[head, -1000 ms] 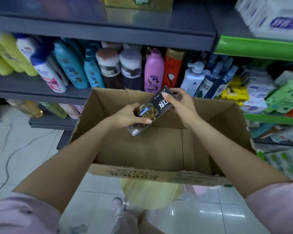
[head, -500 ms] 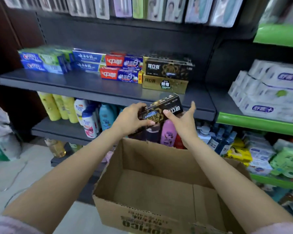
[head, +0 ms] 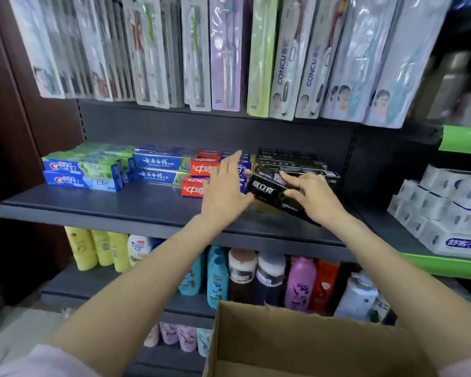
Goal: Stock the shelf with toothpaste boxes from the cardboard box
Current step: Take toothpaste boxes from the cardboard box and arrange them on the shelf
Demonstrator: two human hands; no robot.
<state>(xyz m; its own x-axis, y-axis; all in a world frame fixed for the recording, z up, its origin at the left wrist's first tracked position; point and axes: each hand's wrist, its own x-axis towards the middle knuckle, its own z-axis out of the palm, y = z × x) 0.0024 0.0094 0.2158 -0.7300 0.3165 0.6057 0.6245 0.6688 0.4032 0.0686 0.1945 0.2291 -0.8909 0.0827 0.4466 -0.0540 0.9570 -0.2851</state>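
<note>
Shelf (head: 98, 206) carries toothpaste rows at left. Left hand (head: 225, 187) open, fingers straight, thumb by the end of the black toothpaste box (head: 267, 193). Right hand (head: 314, 200) grips that box, tilted against the black stack (head: 291, 161). Cardboard box (head: 283, 338) below right.
</note>
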